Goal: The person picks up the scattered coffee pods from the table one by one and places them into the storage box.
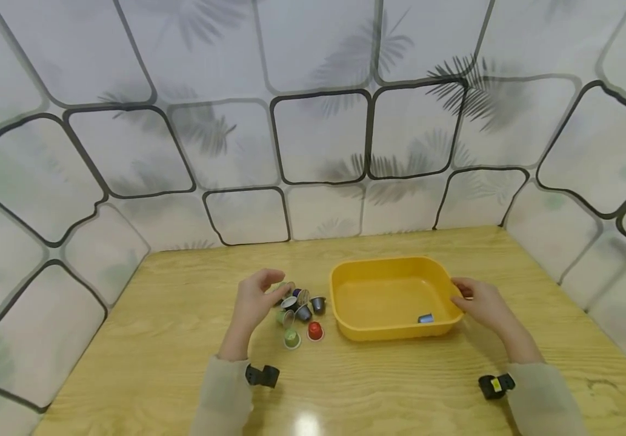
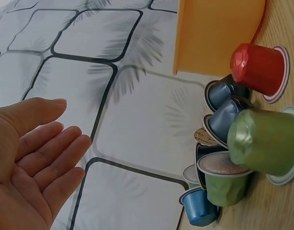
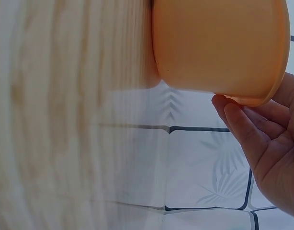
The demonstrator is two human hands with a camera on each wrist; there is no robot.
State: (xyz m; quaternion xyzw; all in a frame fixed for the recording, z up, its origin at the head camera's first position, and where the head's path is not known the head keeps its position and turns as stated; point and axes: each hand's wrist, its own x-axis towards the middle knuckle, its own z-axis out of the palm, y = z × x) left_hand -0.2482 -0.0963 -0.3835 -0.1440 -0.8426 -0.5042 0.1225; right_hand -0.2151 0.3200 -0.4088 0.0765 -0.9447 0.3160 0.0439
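Observation:
My left hand point(image 1: 253, 301) hovers by a small heap of coffee capsules, fingers relaxed and nothing in them; the left wrist view shows its palm point(image 2: 29, 191) apart from the heap. A red capsule point(image 1: 315, 330) and a green capsule point(image 1: 291, 338) stand rim down at the near side. Dark grey capsules point(image 1: 303, 312), another green one point(image 2: 227, 184) and a blue one point(image 2: 200, 207) lie behind. At the right, my right hand point(image 1: 484, 306) grips the rim of a yellow plastic tub point(image 1: 389, 293) at its right end. One blue capsule point(image 1: 425, 318) lies inside, near the front right corner.
The wooden table point(image 1: 182, 339) carries the tub and capsules. Patterned fabric walls point(image 1: 323, 139) enclose it at the back and both sides. Each wrist wears a small black camera, the left one point(image 1: 262, 376) and the right one point(image 1: 495, 386).

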